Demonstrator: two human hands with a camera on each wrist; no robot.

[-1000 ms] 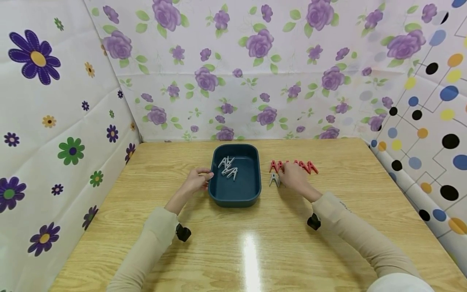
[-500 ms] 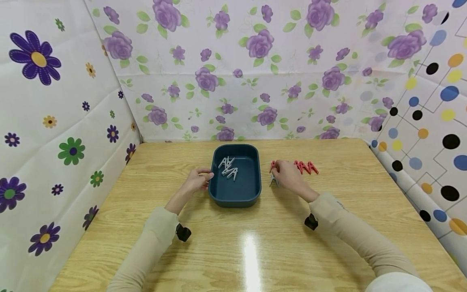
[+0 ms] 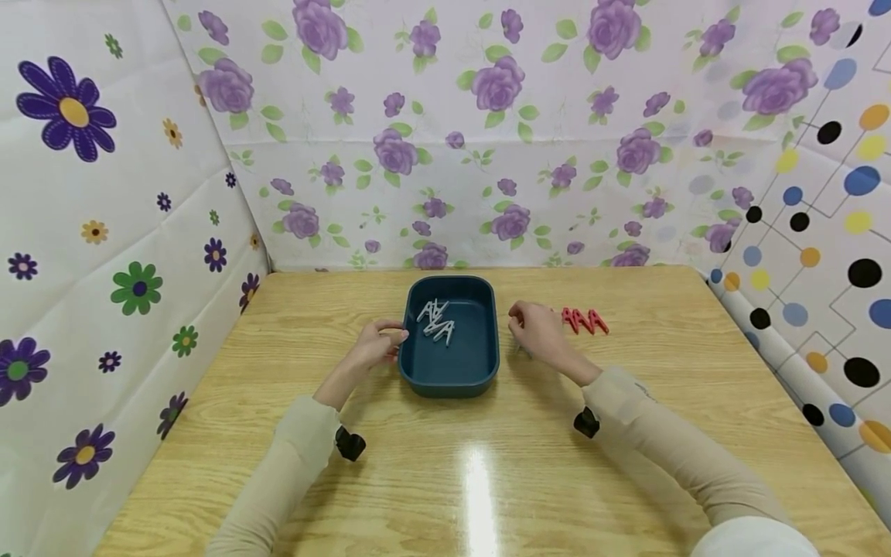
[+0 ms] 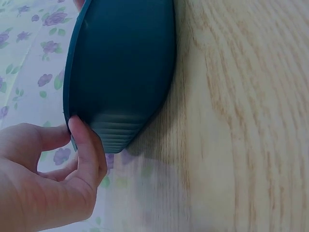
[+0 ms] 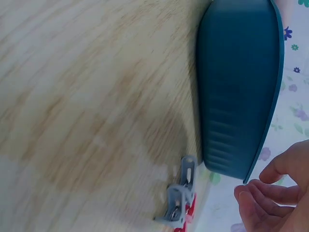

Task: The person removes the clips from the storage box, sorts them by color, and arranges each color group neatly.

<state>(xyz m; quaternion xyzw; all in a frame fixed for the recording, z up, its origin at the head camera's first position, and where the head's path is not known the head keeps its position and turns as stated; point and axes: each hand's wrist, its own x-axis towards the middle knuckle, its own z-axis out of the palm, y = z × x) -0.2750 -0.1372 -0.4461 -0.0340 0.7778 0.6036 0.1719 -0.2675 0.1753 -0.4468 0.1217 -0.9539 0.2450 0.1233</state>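
Observation:
A dark blue-green plastic bin [image 3: 452, 387] stands on the table, with several pale grey clothespins [image 3: 435, 321] lying inside. My left hand [image 3: 376, 344] grips the bin's left rim between thumb and fingers, as the left wrist view shows too. To the right of the bin, my right hand [image 3: 543, 333] hovers with loosely bent fingers and nothing visible in them. Below it, a grey clothespin [image 5: 181, 193] rests on the table, mostly covered by the hand in the head view. Three red clothespins [image 3: 583, 320] lie in a row beyond; other red ones are hidden behind my hand.
The wooden table [image 3: 418, 480] extends in front of the bin and to both sides. Behind it hangs a flowered sheet [image 3: 452, 201], with patterned sheets at left and right.
My right hand has moved left from over the red clothespins toward the bin, now covering the grey clothespin and the leftmost red ones. The left hand and bin have stayed put.

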